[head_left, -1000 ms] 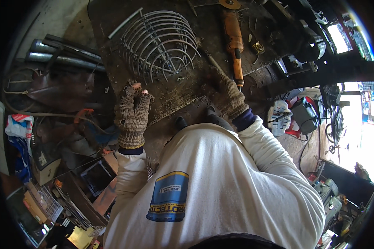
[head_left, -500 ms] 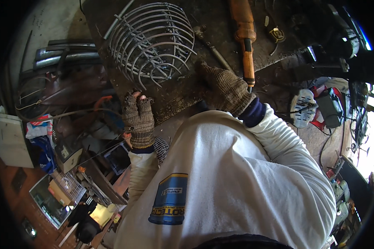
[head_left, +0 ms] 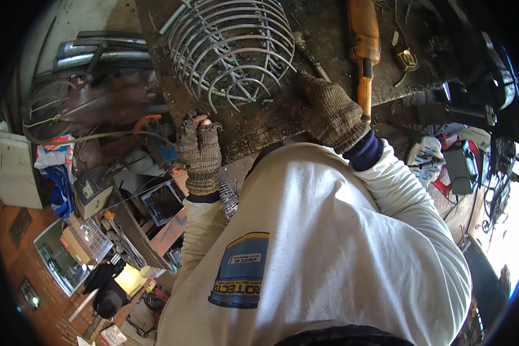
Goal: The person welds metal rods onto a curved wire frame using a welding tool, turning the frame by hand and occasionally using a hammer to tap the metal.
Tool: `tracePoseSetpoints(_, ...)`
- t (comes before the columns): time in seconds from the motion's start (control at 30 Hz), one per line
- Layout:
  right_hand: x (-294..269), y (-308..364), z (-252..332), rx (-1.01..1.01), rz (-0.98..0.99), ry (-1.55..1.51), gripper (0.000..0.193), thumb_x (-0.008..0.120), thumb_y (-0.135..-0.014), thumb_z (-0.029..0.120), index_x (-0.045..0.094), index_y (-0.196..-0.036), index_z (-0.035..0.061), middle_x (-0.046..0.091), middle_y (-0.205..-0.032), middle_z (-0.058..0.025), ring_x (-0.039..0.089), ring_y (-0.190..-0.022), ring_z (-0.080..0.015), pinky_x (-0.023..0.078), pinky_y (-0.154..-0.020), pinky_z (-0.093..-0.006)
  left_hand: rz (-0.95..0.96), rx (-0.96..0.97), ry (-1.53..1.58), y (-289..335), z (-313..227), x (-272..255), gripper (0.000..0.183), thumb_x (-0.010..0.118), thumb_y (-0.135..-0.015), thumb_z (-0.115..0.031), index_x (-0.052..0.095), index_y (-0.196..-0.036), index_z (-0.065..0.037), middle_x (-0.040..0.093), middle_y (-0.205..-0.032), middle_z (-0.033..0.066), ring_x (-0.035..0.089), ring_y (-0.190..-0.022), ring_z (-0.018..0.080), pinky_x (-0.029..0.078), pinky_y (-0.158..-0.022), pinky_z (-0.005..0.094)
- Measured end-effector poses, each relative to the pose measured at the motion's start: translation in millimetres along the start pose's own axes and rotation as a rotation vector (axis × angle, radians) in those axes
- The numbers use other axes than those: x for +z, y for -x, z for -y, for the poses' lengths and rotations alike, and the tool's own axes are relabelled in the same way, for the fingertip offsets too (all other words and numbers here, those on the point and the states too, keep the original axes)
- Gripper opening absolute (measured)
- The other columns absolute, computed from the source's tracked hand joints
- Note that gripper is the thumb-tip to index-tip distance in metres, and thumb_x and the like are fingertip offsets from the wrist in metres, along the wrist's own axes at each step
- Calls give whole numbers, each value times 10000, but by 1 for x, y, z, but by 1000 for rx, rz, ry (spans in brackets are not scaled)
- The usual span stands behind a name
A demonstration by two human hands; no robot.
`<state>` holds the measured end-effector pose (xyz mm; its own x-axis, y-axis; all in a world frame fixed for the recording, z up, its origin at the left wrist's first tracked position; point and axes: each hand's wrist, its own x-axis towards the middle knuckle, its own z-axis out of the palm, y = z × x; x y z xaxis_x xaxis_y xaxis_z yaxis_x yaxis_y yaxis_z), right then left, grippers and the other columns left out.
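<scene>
Grey metal bars, curved into a cage (head_left: 230, 68), were set on a dark bench (head_left: 328, 29) ahead of two gloved hands. To the cage's right, an orange tool (head_left: 364, 43) was laid lengthwise, its slim end set just beside the right hand (head_left: 333, 112); a rod (head_left: 318, 64) was placed between tool and cage. Farther right, a yellow gadget (head_left: 408, 59) was seen. The left hand (head_left: 200, 153) was held near the bench's front edge, apart from the cage. On the left, pipes (head_left: 98, 53) were stacked above a brown sheet (head_left: 109, 95), with a crate (head_left: 161, 202), a blue bag (head_left: 57, 190) and a black cap (head_left: 111, 301) crowded in below.

The cage and the tool were cut off by the upper edge. The right fingers were lost in shadow by the cage's rim; whether it was touched, or anything gripped, could not be told. The left fingers were curled, bare tips exposed, but whether anything was held could not be told. The far right was washed out by glare.

Lettering was carried by a blue-and-yellow print (head_left: 239, 277) on the white shirt (head_left: 328, 242), partly swallowed by a fold.
</scene>
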<state>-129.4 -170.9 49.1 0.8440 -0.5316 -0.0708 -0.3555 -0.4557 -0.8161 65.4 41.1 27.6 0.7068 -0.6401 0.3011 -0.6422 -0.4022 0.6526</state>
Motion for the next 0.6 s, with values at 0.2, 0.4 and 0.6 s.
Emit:
tracePoseSetpoints(0.2,11,12,-1,33,-450,453,646,686,-862,325,456,-1354,-26,648,-1099,-219,633,-1006,-403,526,-843,-440,-14,-95,261,-5,11,-2,140,705,-909,-181,689,-967,-54,689,-941,74,645,-869,189,510,-810,323)
tracePoseSetpoints(0.4,20,5,3,218,-555,659,535,635,-864,271,487,-1308,13,651,-1075,-201,640,-994,-372,527,-826,-462,80,314,73,-24,-4,-15,168,705,-911,-207,683,-952,-46,693,-899,89,659,-820,222,522,-775,348)
tracePoseSetpoints(0.6,22,-8,-9,379,-414,616,335,610,-888,284,579,-1155,84,664,-1016,-191,650,-970,-381,526,-814,-460,65,302,195,-20,8,-10,151,694,-920,-202,680,-952,-55,680,-890,77,650,-826,213,517,-785,347)
